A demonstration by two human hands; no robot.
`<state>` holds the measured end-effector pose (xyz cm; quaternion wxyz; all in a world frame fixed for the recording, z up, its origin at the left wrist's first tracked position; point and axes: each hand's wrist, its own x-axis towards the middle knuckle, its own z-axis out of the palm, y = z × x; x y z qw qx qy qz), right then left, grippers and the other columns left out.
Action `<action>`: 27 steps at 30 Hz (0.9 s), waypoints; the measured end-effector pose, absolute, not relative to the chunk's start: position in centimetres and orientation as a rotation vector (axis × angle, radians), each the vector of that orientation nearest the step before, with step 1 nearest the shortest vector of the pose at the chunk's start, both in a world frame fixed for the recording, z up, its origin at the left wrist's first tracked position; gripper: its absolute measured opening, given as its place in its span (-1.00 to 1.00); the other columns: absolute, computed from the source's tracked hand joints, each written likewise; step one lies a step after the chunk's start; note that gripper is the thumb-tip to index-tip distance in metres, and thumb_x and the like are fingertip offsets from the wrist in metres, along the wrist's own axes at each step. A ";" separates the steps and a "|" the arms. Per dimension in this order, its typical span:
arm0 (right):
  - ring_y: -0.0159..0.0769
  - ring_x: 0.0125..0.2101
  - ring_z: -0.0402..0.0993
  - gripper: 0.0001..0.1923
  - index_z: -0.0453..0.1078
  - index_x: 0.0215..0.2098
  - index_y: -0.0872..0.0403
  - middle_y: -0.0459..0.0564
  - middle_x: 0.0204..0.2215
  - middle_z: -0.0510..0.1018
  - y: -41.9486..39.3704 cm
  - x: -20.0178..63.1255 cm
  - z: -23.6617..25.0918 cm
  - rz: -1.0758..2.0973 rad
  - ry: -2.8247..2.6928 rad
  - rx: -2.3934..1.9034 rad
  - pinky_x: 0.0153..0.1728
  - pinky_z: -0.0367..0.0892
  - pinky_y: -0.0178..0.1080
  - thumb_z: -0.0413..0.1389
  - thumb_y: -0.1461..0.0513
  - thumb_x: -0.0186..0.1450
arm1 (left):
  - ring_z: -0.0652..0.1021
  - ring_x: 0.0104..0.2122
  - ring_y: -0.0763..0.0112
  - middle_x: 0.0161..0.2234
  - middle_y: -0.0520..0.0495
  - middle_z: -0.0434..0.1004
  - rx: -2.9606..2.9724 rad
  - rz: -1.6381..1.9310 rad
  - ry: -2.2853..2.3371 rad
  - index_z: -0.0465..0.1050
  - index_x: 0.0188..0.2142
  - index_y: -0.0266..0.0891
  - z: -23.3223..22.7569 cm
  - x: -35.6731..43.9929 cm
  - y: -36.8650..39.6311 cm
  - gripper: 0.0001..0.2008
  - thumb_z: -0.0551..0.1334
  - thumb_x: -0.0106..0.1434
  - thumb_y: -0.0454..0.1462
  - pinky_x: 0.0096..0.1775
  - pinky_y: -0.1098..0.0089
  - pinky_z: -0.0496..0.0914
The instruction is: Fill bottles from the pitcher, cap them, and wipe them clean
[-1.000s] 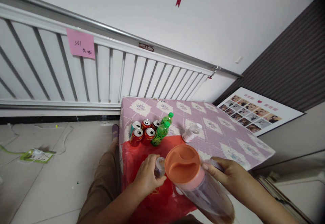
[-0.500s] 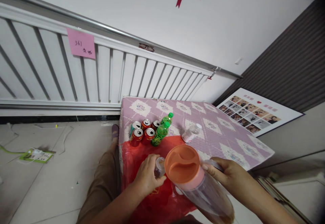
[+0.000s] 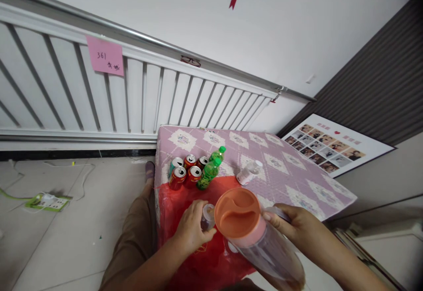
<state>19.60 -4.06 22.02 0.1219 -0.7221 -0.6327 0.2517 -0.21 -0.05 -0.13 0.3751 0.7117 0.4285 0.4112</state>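
One tilted pitcher (image 3: 258,241) beside cup (image 3: 207,218) in left hand (image 3: 192,226)

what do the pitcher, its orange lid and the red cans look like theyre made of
Pitcher: smooth, clear plastic or possibly glass; it is see-through, but the look alone doesn't settle which.
Orange lid: most likely opaque plastic with a satin finish, judging by its even color and molded recesses.
Red cans: thin metal, probably aluminum, with bright silvery tops and printed sides.
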 end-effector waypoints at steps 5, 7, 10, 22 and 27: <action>-0.31 -0.55 0.30 -0.49 0.35 -0.60 0.05 -0.11 -0.63 0.43 -4.0 19.6 22.0 0.738 -1.848 -2.085 -0.52 0.20 -0.31 0.15 -0.20 0.12 | 0.47 0.03 0.03 0.01 -0.25 0.42 1.828 1.049 1.098 0.22 0.05 -0.24 -0.1 -0.2 0.0 -0.39 0.34 -0.02 -0.35 0.08 0.02 0.37; -0.31 -0.55 0.29 -0.49 0.35 -0.61 0.05 -0.11 -0.64 0.43 -4.0 19.6 22.0 0.742 -1.842 -2.089 -0.53 0.20 -0.31 0.15 -0.20 0.11 | 0.47 0.03 0.03 0.02 -0.25 0.42 1.827 1.045 1.098 0.22 0.05 -0.24 0.0 -0.2 0.0 -0.39 0.34 -0.02 -0.35 0.08 0.02 0.37; -0.30 -0.54 0.30 -0.50 0.38 -0.58 0.05 -0.11 -0.63 0.44 -4.1 19.7 21.9 0.751 -1.839 -2.096 -0.52 0.22 -0.30 0.15 -0.19 0.11 | 0.48 0.02 0.03 0.01 -0.24 0.42 1.828 1.044 1.101 0.23 0.04 -0.23 0.1 -0.2 0.0 -0.40 0.33 -0.02 -0.35 0.07 0.02 0.38; -0.29 -0.53 0.32 -0.51 0.39 -0.56 0.06 -0.09 -0.60 0.46 -4.0 20.0 21.7 0.764 -1.861 -2.092 -0.51 0.22 -0.29 0.11 -0.17 0.18 | 0.49 0.02 0.03 0.00 -0.22 0.43 1.815 1.053 1.111 0.24 0.04 -0.21 0.0 -0.2 -0.1 -0.39 0.35 -0.03 -0.35 0.07 0.03 0.39; -0.30 -0.53 0.31 -0.50 0.39 -0.57 0.07 -0.09 -0.61 0.46 -3.9 19.8 21.8 0.765 -1.857 -2.082 -0.51 0.22 -0.30 0.12 -0.17 0.17 | 0.48 0.03 0.03 0.01 -0.23 0.43 1.826 1.050 1.109 0.23 0.05 -0.21 -0.1 -0.2 -0.1 -0.38 0.35 -0.03 -0.34 0.07 0.04 0.39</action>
